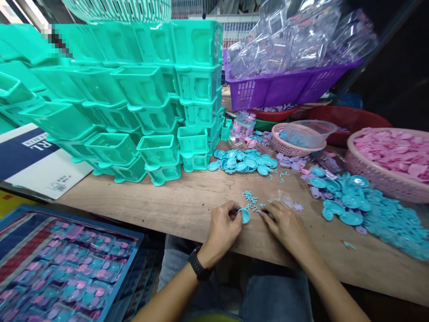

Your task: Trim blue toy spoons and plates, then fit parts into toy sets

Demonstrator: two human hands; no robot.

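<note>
While the left hand (223, 223) pinches a small blue plate (245, 216) between thumb and fingers (234, 213), the right hand (284, 223) lies palm down just beside it, its fingers curled low over the surface (174, 201); whether they hold anything cannot be told. Tiny blue bits (250, 197) lie scattered right ahead of both hands. Farther out sits a heap of blue plates (244, 161), and a larger spread of blue pieces (368, 205) runs along the right. Stacked teal boxes (134, 98) wall off the left, with a purple basket (284, 85) of clear packs behind. The held plate is oval, shallow and glossy, tilted on edge near the surface's front edge.
</note>
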